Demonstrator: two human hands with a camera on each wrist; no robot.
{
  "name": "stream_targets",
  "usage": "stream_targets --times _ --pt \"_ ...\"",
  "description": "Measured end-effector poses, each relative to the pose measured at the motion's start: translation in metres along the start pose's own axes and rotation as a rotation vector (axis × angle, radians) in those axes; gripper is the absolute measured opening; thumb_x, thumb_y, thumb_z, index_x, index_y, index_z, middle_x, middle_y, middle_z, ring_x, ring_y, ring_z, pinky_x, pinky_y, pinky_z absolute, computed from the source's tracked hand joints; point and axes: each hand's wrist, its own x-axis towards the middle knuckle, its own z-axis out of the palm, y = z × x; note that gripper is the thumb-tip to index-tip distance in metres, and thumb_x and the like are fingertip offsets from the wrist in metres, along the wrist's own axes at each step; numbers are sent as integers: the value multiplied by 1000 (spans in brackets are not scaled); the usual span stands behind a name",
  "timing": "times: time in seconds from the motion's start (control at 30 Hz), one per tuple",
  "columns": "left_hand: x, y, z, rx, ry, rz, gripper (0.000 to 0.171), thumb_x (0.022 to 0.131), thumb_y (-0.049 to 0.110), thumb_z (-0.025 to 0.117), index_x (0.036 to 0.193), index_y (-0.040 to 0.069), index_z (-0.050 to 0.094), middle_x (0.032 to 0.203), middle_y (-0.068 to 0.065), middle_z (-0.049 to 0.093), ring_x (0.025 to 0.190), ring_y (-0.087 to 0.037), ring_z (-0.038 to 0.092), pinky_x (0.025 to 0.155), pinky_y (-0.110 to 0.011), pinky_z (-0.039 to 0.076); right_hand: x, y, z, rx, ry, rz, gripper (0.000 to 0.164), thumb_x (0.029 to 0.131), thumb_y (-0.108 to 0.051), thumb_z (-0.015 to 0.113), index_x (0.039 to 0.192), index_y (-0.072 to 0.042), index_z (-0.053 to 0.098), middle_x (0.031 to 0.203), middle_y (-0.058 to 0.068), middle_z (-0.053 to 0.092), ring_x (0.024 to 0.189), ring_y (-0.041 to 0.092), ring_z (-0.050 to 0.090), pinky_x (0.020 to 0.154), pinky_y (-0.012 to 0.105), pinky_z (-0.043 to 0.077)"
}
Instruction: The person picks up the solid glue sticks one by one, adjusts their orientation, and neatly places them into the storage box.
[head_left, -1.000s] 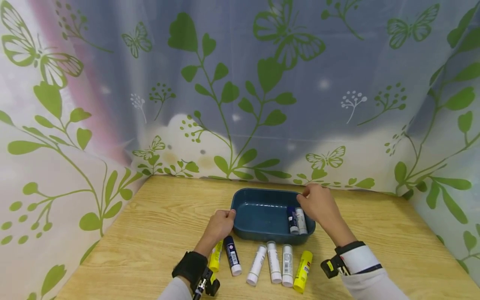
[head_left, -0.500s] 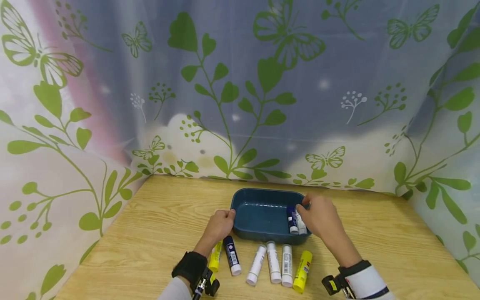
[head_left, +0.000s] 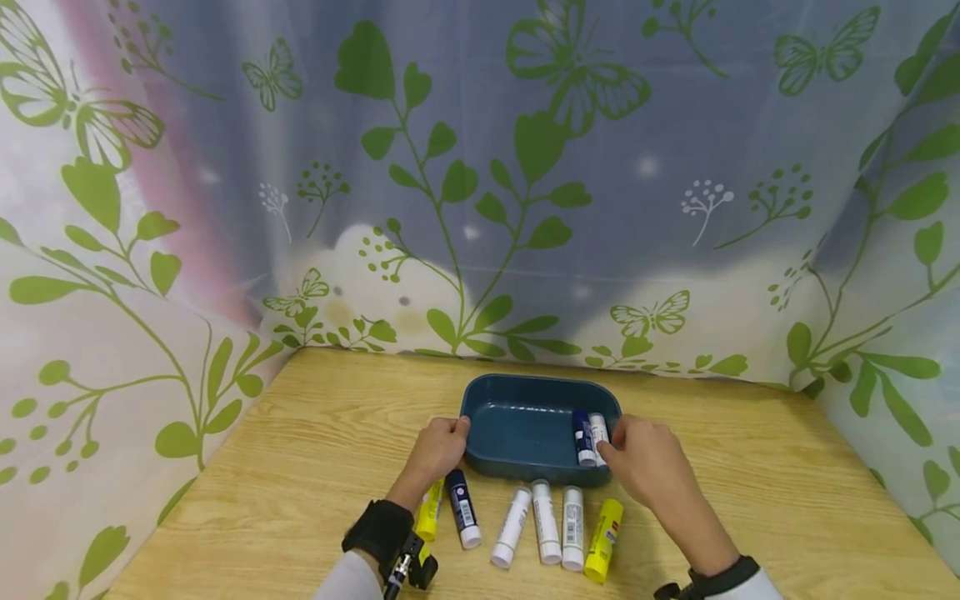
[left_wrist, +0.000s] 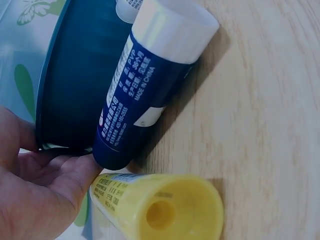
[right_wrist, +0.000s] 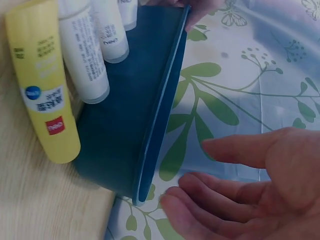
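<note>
Two hands at one dark teal tray, far edge near patterned curtain. From left: wide stretch of table, then left hand, grip clamped on tray's left rim. Just in front of tray, left yellow stick and navy stick; then three white sticks and right yellow stick along near side. Inside tray, inner dark blue stick and inner white stick lie side by side at right end; tray floor spreads left of them. Right hand at right rim, grip apart, thumb away from fingers; contact with inner white stick unclear. More table runs right.
</note>
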Motion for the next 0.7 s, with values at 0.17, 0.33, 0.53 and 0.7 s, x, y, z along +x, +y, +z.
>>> stream_targets --times 0.17,0.33,0.53,0.7 --pt "0 1 -1 3 -1 -3 44 111 31 39 83 5 59 64 0 45 61 -18 49 60 -29 38 -8 0 2 -19 -64 26 24 93 -22 72 82 -6 58 67 5 54 59 19 49 55 31 37" --pt "-1 2 -1 2 2 0 43 111 31 39 81 6 58 64 0 45 61 -18 49 60 -29 38 -12 2 6 -26 -95 49 28 92 -23 73 75 -8 56 65 4 50 58 18 48 54 31 35" --pt "-1 2 0 8 3 0 43 111 31 39 81 7 58 64 0 46 61 -17 49 60 -29 37 -13 8 10 -72 -153 82 36 91 -26 71 65 -8 54 60 1 43 54 16 45 51 28 33" --pt "-1 0 0 16 1 5 43 111 30 39 82 6 58 64 -1 46 62 -18 49 61 -29 38 -14 12 13 -102 -218 116 42 92 -31 72 64 -7 53 60 2 42 55 17 47 52 29 36"
